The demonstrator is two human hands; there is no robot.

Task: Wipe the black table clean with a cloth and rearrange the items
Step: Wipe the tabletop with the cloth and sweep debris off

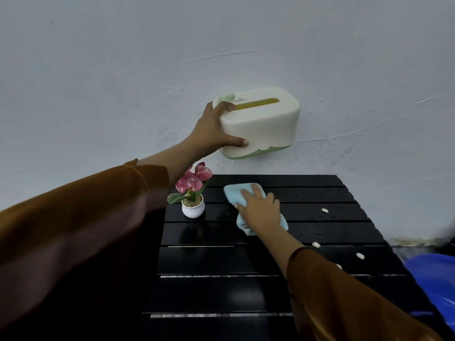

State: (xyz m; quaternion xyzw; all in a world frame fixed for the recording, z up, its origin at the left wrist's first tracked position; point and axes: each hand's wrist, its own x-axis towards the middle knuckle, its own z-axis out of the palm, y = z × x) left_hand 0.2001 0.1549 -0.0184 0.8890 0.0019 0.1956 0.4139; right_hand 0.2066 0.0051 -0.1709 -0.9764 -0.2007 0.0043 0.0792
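My left hand (pixel 214 130) grips the left end of a cream tissue box (pixel 266 124) with a green base and holds it in the air above the far edge of the black slatted table (pixel 221 264), in front of the wall. My right hand (pixel 261 210) presses flat on a light blue cloth (pixel 236 193) lying on the table's far middle part. A small white pot with pink flowers (pixel 193 206) stands on the table to the left of the cloth. Several small white crumbs (pixel 325 210) lie on the right side of the table.
A pale blue-grey wall (pixel 221 57) rises straight behind the table. A blue plastic object (pixel 435 279) sits low beyond the table's right edge. My brown sleeves cover the left and lower right of the view.
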